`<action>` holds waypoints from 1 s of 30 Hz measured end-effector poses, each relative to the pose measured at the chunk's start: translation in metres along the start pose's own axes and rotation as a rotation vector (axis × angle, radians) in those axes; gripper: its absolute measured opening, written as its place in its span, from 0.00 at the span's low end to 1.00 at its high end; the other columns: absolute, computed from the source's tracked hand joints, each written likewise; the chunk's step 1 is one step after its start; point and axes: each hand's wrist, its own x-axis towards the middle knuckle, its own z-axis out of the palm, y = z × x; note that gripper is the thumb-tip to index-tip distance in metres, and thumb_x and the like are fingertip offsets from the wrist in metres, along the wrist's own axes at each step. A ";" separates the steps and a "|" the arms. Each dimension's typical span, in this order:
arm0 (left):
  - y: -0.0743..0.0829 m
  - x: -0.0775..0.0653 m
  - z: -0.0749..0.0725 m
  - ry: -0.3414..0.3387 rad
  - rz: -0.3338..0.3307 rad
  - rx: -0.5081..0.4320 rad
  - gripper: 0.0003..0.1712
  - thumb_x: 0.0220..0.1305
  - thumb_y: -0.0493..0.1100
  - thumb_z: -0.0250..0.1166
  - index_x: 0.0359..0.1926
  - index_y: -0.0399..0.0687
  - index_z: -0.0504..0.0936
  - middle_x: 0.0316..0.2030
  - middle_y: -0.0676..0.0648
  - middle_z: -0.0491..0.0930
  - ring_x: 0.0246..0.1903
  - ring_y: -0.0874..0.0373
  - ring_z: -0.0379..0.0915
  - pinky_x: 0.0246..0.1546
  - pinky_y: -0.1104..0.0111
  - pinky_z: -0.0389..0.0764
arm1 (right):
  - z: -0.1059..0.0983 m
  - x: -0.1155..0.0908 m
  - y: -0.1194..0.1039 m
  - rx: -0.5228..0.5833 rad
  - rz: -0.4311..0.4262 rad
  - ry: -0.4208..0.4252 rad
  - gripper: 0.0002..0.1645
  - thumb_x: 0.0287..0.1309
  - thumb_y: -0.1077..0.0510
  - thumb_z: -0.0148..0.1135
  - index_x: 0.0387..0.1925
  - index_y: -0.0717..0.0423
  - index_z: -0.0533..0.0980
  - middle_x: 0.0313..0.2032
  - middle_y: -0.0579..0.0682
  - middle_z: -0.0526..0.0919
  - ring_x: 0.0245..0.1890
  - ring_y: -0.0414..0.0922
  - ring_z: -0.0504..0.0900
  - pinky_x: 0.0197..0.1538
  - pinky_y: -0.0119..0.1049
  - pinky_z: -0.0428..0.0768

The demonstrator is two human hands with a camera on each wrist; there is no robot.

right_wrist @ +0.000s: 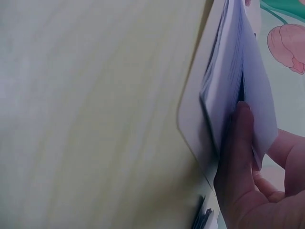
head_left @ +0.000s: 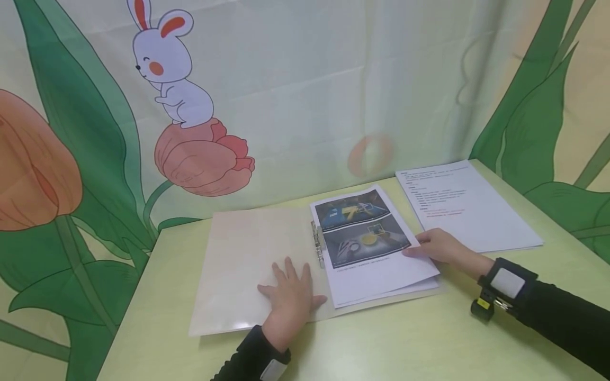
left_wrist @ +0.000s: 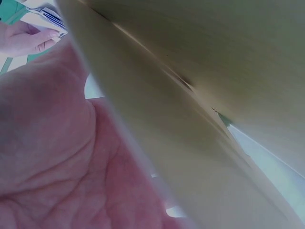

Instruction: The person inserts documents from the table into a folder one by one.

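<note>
An open beige file folder [head_left: 248, 248] lies on the table, with a metal clip [head_left: 317, 244] near its spine. On its right side is a small pile of printed sheets, the top page [head_left: 376, 278] showing two photos above a line of text. My left hand [head_left: 288, 296] rests with fingers spread on the bare left cover by the spine; the left wrist view has its palm [left_wrist: 52, 148] close against the cover's edge. My right hand [head_left: 440, 246] pinches the top page at its right edge. Seen from the right wrist, the thumb and fingers [right_wrist: 238, 162] separate that page from the sheets below.
A loose stack of printed paper [head_left: 476, 211] lies at the back right of the pale yellow-green table [head_left: 157, 296], beyond my right hand. Behind the table hangs a cloth [head_left: 305, 95] printed with a rabbit and tulips.
</note>
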 end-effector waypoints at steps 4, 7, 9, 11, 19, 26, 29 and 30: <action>0.000 -0.001 -0.001 -0.002 0.001 -0.001 0.48 0.55 0.76 0.59 0.72 0.59 0.66 0.70 0.38 0.58 0.68 0.34 0.53 0.48 0.32 0.63 | -0.001 0.001 0.001 -0.015 0.006 -0.009 0.27 0.56 0.48 0.70 0.46 0.69 0.81 0.27 0.47 0.78 0.29 0.44 0.74 0.27 0.31 0.67; 0.001 -0.001 -0.001 -0.004 0.001 0.001 0.49 0.55 0.76 0.59 0.72 0.59 0.66 0.70 0.38 0.58 0.68 0.34 0.53 0.48 0.32 0.63 | -0.001 0.000 0.000 -0.022 0.005 -0.019 0.26 0.56 0.49 0.70 0.46 0.68 0.81 0.26 0.46 0.77 0.28 0.44 0.74 0.27 0.30 0.66; 0.001 -0.001 -0.001 -0.003 0.001 0.006 0.48 0.55 0.76 0.59 0.72 0.59 0.66 0.70 0.38 0.58 0.68 0.34 0.53 0.47 0.32 0.64 | -0.002 0.000 0.000 -0.023 -0.001 -0.027 0.25 0.57 0.49 0.70 0.44 0.68 0.81 0.25 0.46 0.77 0.27 0.43 0.74 0.27 0.30 0.66; 0.001 -0.001 -0.001 -0.001 -0.001 0.013 0.48 0.55 0.76 0.59 0.72 0.59 0.66 0.70 0.38 0.58 0.68 0.34 0.53 0.47 0.32 0.64 | -0.001 0.000 -0.001 -0.029 -0.004 -0.027 0.25 0.56 0.50 0.70 0.44 0.68 0.82 0.24 0.46 0.77 0.26 0.43 0.73 0.26 0.30 0.66; 0.000 0.000 -0.001 -0.006 -0.003 0.026 0.48 0.55 0.77 0.58 0.72 0.60 0.66 0.70 0.39 0.58 0.68 0.35 0.53 0.48 0.32 0.64 | 0.000 0.001 -0.001 -0.051 -0.015 -0.030 0.22 0.56 0.50 0.70 0.43 0.66 0.82 0.23 0.45 0.75 0.25 0.42 0.73 0.26 0.29 0.65; 0.000 -0.001 -0.001 -0.005 -0.002 0.028 0.49 0.55 0.77 0.58 0.72 0.60 0.66 0.70 0.39 0.58 0.68 0.35 0.53 0.48 0.32 0.64 | 0.000 0.003 -0.006 -0.109 -0.020 -0.007 0.28 0.53 0.50 0.73 0.47 0.69 0.80 0.26 0.48 0.76 0.27 0.44 0.74 0.27 0.31 0.65; 0.001 -0.001 -0.002 -0.004 0.001 0.028 0.49 0.55 0.77 0.58 0.72 0.60 0.66 0.70 0.39 0.58 0.68 0.35 0.53 0.48 0.32 0.64 | 0.000 0.003 -0.008 -0.141 -0.023 0.009 0.32 0.51 0.49 0.74 0.49 0.70 0.78 0.31 0.51 0.78 0.30 0.46 0.75 0.29 0.32 0.67; 0.001 -0.001 -0.003 -0.004 0.001 0.027 0.48 0.55 0.77 0.58 0.72 0.60 0.66 0.70 0.39 0.58 0.68 0.35 0.54 0.48 0.32 0.64 | 0.000 0.004 -0.008 -0.150 -0.025 0.013 0.33 0.51 0.49 0.75 0.49 0.70 0.77 0.32 0.52 0.79 0.30 0.46 0.75 0.29 0.33 0.68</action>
